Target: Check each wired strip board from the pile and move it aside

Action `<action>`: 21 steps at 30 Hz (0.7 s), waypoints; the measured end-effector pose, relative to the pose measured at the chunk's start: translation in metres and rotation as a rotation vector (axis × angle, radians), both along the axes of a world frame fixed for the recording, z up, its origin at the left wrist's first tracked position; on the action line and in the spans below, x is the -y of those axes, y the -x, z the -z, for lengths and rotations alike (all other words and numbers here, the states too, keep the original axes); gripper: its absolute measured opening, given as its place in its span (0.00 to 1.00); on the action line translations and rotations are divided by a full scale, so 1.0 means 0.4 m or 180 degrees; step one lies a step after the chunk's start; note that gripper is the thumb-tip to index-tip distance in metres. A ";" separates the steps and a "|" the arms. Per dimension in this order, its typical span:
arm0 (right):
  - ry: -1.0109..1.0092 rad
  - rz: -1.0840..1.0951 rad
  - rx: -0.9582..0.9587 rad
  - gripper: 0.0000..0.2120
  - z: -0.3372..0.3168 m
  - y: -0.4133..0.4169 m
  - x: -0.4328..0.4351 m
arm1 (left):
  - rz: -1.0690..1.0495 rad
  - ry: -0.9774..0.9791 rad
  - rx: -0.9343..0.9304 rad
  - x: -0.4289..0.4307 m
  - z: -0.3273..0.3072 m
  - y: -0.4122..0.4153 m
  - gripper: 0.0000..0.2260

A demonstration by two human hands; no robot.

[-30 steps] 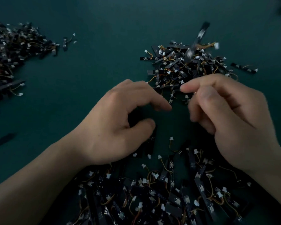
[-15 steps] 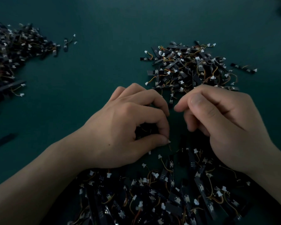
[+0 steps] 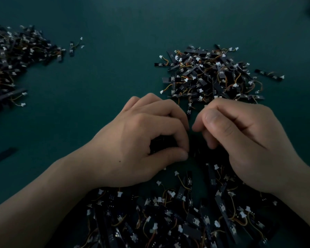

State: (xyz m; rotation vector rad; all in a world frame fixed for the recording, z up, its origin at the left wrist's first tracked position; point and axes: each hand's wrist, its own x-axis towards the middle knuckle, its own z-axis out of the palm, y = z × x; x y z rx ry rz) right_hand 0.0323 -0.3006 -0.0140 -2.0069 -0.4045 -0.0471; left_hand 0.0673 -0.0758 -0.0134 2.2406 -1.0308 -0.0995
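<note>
Head view. Left hand (image 3: 138, 140): grip closed, thumb tip and forefinger tip meeting around a dark strip board (image 3: 162, 143), mostly hidden inside the curl. Right hand (image 3: 243, 140): fingers curled in, thumb laid over them, tips just beside the left forefinger; cannot tell whether this grip holds anything. Both hands sit over the far edge of the near pile (image 3: 168, 221) of wired strip boards. Second pile (image 3: 209, 74) lies just beyond the knuckles. Third pile (image 3: 13, 56) at left, well apart. All on the dark green worktop (image 3: 106, 77).
</note>
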 end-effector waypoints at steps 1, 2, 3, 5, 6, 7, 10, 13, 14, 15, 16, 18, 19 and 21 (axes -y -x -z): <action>-0.0044 -0.0021 -0.0010 0.17 0.001 -0.001 0.000 | -0.0047 0.0147 -0.0089 0.000 -0.001 -0.001 0.04; -0.0097 -0.0060 -0.0017 0.17 0.000 0.000 0.001 | -0.0091 0.0302 -0.0185 0.000 -0.004 -0.002 0.04; -0.0117 -0.0120 -0.0002 0.18 -0.003 0.000 0.002 | -0.0143 0.0442 -0.0280 0.000 -0.007 -0.002 0.04; 0.0010 -0.0220 0.0100 0.14 -0.010 0.002 -0.002 | -0.0285 0.0650 -0.0467 -0.001 -0.012 -0.001 0.03; 0.0146 -0.0234 0.0161 0.11 -0.013 0.002 -0.004 | -0.0350 0.0723 -0.0527 -0.001 -0.014 0.000 0.03; 0.0293 -0.0219 0.0209 0.10 -0.015 0.003 -0.007 | -0.0395 0.0774 -0.0557 -0.001 -0.014 0.001 0.03; 0.0642 -0.0083 0.0370 0.07 -0.012 0.003 -0.012 | -0.0501 0.0869 -0.0567 0.001 -0.012 0.003 0.06; 0.0631 -0.0098 0.0290 0.08 -0.015 0.004 -0.012 | -0.0659 0.0945 -0.0432 0.004 -0.014 0.003 0.09; 0.0639 -0.0135 0.0239 0.10 -0.017 0.004 -0.012 | -0.0708 0.0973 -0.0368 0.006 -0.017 0.003 0.09; 0.0676 -0.0177 0.0223 0.11 -0.017 0.004 -0.011 | -0.0748 0.1012 -0.0328 0.007 -0.018 0.003 0.09; 0.0721 -0.0225 0.0233 0.12 -0.015 0.004 -0.010 | -0.0779 0.1050 -0.0312 0.009 -0.019 0.003 0.09; 0.0748 -0.0334 0.0252 0.12 -0.013 0.003 -0.008 | -0.0818 0.1076 -0.0273 0.011 -0.019 0.004 0.08; 0.0741 -0.0384 0.0263 0.12 -0.013 0.002 -0.007 | -0.0838 0.1070 -0.0232 0.012 -0.017 0.005 0.08; 0.0791 -0.0484 0.0294 0.15 -0.017 0.000 -0.006 | -0.0899 0.1062 -0.0144 0.012 -0.014 0.005 0.07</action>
